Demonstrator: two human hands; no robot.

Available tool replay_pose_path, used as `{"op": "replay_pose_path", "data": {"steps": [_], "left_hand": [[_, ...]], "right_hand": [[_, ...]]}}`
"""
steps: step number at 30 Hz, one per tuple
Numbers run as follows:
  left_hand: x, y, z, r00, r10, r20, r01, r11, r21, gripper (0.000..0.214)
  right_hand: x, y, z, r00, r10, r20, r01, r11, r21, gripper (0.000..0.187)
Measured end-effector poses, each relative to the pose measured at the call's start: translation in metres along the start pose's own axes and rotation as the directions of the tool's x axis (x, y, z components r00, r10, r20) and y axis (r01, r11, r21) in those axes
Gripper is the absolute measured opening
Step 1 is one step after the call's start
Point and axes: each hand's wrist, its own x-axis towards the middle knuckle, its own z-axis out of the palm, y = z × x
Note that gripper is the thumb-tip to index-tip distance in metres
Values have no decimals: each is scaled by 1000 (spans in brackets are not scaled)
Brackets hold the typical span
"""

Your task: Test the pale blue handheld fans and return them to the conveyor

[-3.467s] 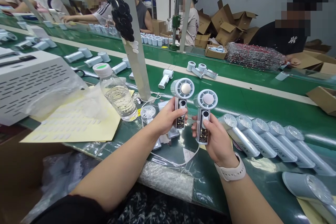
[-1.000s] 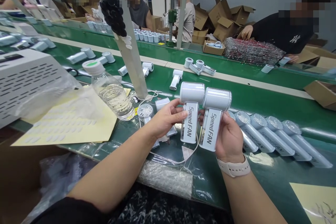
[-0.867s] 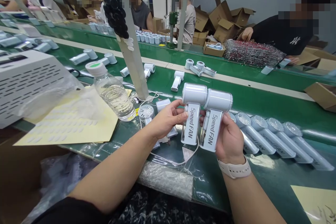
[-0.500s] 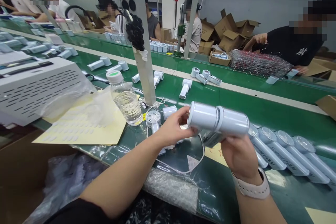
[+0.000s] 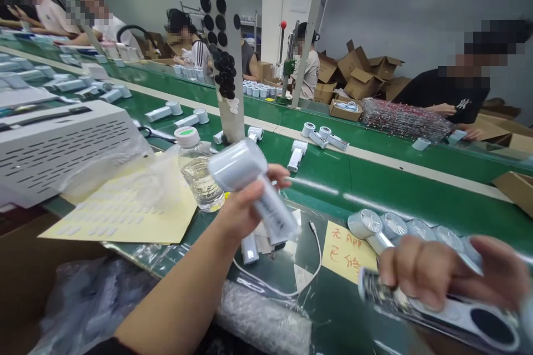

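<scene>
My left hand (image 5: 241, 208) is wrapped round the handle of a pale blue handheld fan (image 5: 239, 165), its wide cylindrical head tilted up to the left. At lower right my right hand (image 5: 433, 269), partly blurred, grips a second handheld fan (image 5: 495, 326) that shows a dark oval on its near side. Just beyond that hand, several fans (image 5: 393, 226) lie in a row on the table. A yellow note (image 5: 341, 244) with red handwriting is between the hands. Beneath the left-hand fan, a white cable (image 5: 320, 258) curves over the tabletop.
A clear bottle (image 5: 200, 180) stands left of my left hand, beside a yellow sheet (image 5: 137, 219) of white stickers. A metal post (image 5: 231, 116) carrying black discs rises behind. More fans (image 5: 297, 154) lie on the green conveyor (image 5: 366, 169). Co-workers sit across it.
Both hands were together at the pale blue fans in the middle. Now they are apart: the left has moved left with one fan, the right has gone down and right with another.
</scene>
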Motion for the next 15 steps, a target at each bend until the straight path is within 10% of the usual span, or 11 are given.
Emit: {"op": "replay_pose_path", "data": {"steps": [5, 10, 15], "left_hand": [[2, 6, 10, 958, -250, 143, 279, 927, -251, 34], [1, -1, 18, 912, -410, -17, 371, 841, -393, 31], [-1, -11, 26, 708, -706, -29, 589, 612, -528, 30]], "right_hand": [[9, -23, 23, 983, 116, -140, -77, 962, 262, 22], [9, -9, 29, 911, 401, -96, -343, 867, 361, 32], [12, 10, 45, 753, 632, -184, -560, 762, 325, 41]]}}
